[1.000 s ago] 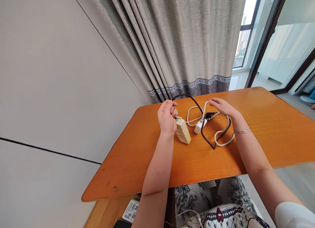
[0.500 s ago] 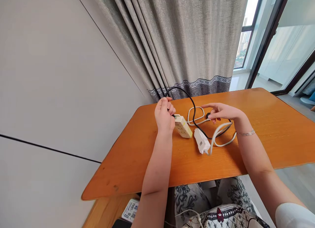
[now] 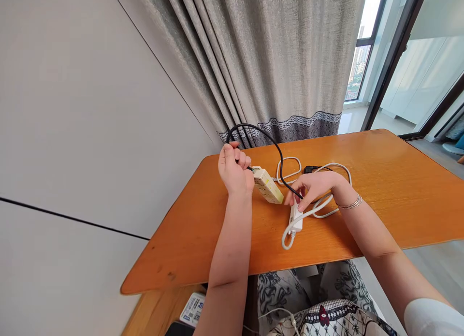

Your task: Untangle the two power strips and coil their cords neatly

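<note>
My left hand (image 3: 235,169) is closed around a black cable (image 3: 266,133), which arches over the table and runs down behind my right hand. Just right of my left hand, a yellowed power strip (image 3: 267,185) sits tilted. Whether the black cable joins it is hidden by my fingers. My right hand (image 3: 311,188) bends down over a white power strip (image 3: 296,220), its thumb and fingers around the upper end. A white cord (image 3: 288,243) loops from the strip's near end. Beyond my right hand, a black plug (image 3: 310,169) lies on the table.
The orange wooden table (image 3: 188,229) meets a pale wall on the left. A grey curtain (image 3: 290,60) hangs behind its far edge. Another white cord loop (image 3: 299,162) lies near the yellowed strip. Below the near edge is a white printed box (image 3: 193,309).
My right hand has left the black plug and moved left and nearer, onto the white power strip, which has turned. My left hand has shifted slightly left with the black cable.
</note>
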`<move>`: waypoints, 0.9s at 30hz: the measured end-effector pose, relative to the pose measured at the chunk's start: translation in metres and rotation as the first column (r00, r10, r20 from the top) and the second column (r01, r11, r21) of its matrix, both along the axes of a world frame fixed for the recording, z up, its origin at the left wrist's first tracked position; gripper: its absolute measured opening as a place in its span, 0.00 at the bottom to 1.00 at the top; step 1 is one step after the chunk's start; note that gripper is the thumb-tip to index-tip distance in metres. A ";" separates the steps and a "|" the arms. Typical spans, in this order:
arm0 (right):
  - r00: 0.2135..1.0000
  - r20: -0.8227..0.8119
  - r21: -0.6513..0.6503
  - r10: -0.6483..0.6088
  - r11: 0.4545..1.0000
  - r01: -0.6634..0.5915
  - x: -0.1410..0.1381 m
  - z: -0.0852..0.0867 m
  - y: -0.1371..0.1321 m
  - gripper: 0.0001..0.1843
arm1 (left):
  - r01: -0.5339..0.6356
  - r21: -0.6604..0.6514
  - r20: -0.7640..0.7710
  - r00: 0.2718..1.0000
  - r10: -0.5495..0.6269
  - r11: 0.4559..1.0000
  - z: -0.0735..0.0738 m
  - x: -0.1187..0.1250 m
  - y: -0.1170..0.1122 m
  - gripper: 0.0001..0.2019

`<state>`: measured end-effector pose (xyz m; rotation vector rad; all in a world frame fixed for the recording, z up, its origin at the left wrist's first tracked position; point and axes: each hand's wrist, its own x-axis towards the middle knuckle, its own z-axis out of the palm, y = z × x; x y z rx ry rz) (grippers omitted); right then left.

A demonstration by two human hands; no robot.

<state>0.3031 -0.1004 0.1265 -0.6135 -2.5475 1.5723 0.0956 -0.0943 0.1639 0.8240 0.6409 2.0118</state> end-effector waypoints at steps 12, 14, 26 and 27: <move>0.104 -0.354 0.573 -0.929 -0.127 0.810 0.085 0.012 0.021 0.11 | -0.107 -0.020 0.107 0.988 0.109 0.994 0.009 -0.025 0.000 0.13; -0.024 -0.364 0.564 -0.931 -0.241 0.790 0.105 0.005 0.027 0.13 | -0.130 -0.006 0.119 0.984 0.129 0.992 0.010 -0.029 -0.001 0.13; -0.056 -0.315 -0.013 -0.948 -0.055 0.998 0.121 -0.006 0.037 0.31 | -0.165 -0.055 0.232 0.957 0.173 0.985 0.008 -0.042 0.007 0.15; -0.075 -0.404 -0.085 -0.912 -0.044 0.995 0.118 -0.004 0.038 0.31 | -0.167 -0.054 0.235 0.956 0.175 0.984 0.008 -0.040 0.006 0.15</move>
